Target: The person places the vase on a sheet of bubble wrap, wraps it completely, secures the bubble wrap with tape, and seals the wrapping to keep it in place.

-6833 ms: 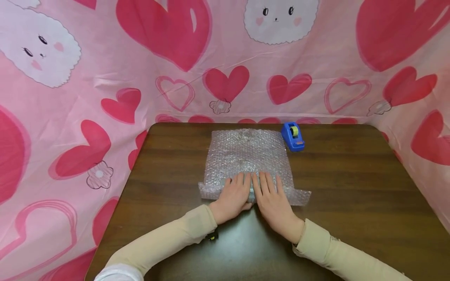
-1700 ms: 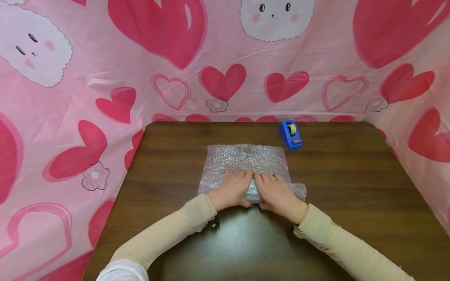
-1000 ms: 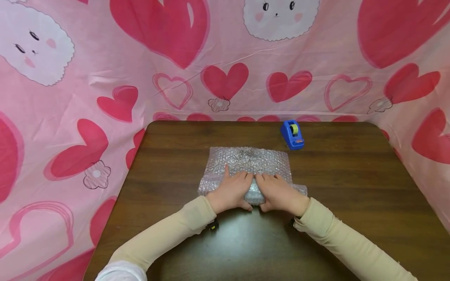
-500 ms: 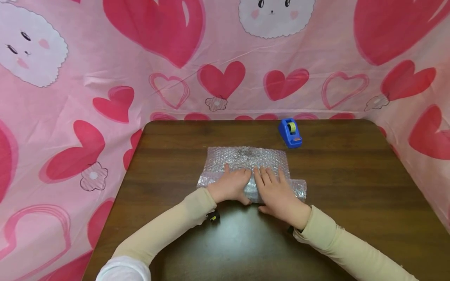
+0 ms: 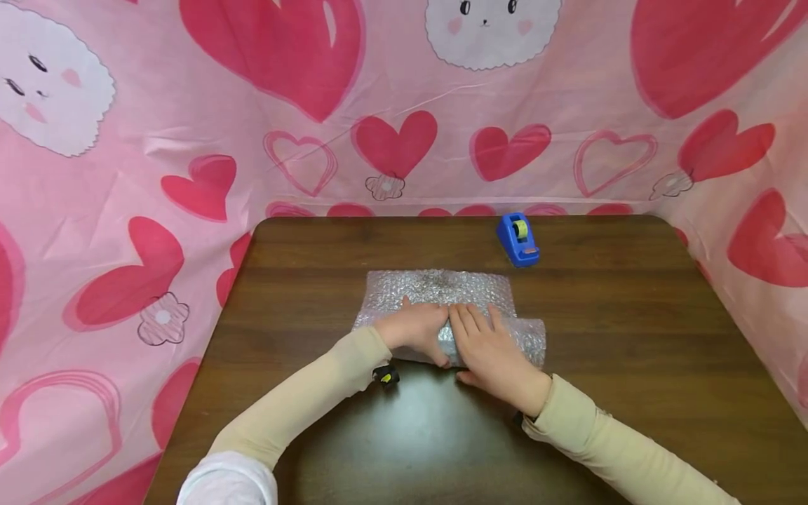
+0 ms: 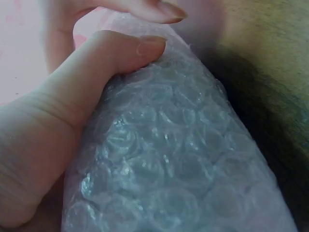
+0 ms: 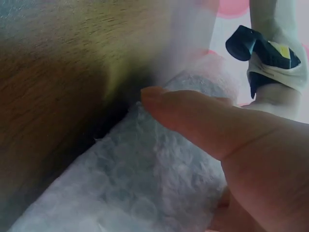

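A clear bubble wrap sheet (image 5: pixel 442 286) lies on the table, its near end rolled into a thick bundle (image 5: pixel 532 339) with something pale bluish inside that I cannot identify. Bent over the left part of the roll, my left hand (image 5: pixel 413 330) grips it, thumb on the near side. In the left wrist view that thumb (image 6: pixel 123 50) touches the bubbly surface (image 6: pixel 169 159). My right hand (image 5: pixel 495 358) rests on the roll just right of centre, fingers straight and pointing away. Its thumb (image 7: pixel 193 116) lies along the near side in the right wrist view.
A blue tape dispenser (image 5: pixel 518 240) with a yellowish roll stands behind the wrap, to the right. The brown wooden table (image 5: pixel 631 315) meets a pink heart-patterned cloth (image 5: pixel 303 175) at the back and sides. A small black camera (image 5: pixel 386 376) sits at my left wrist.
Since the earliest frame, the near end has rolled up and the flat sheet has grown shorter. The right fingers, curled over the roll one second ago, are now straight; the left hand keeps its grip.
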Motion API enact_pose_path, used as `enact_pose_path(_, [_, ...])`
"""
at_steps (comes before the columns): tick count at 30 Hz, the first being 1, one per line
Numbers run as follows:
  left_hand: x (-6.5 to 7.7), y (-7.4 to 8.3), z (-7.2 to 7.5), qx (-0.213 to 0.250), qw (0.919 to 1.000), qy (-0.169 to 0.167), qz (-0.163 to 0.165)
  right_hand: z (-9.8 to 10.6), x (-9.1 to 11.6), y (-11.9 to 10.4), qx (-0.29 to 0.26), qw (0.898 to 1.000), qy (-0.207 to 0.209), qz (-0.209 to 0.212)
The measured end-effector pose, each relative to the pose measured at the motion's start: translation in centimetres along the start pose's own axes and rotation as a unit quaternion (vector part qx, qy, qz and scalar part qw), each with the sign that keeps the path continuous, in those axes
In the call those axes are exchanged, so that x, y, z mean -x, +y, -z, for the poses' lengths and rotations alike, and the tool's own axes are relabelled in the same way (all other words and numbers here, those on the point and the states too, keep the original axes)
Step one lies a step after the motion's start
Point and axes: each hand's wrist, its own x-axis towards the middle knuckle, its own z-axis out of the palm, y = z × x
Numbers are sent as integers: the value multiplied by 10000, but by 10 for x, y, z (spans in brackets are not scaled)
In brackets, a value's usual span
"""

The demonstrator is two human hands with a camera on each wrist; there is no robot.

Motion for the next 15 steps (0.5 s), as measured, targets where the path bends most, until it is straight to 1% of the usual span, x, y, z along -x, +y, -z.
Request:
enact_pose_path(3, [-1,-2,2,141,9998,-103,47,-2,-2,0,-103,9999,-28,40])
enact_pose_path(7, [0,-3,3,325,9993,-123,151,-5,-4,0,-196,9998,-25,13])
enact_pose_path(12, [3,-7,-1,560,9979,-10,332,-10,-7,1,-203,9995,192,122])
enact_pose_path(15, [5,-10,-2,690,9972,87,287,-14,-9,3,-174,9994,262,174])
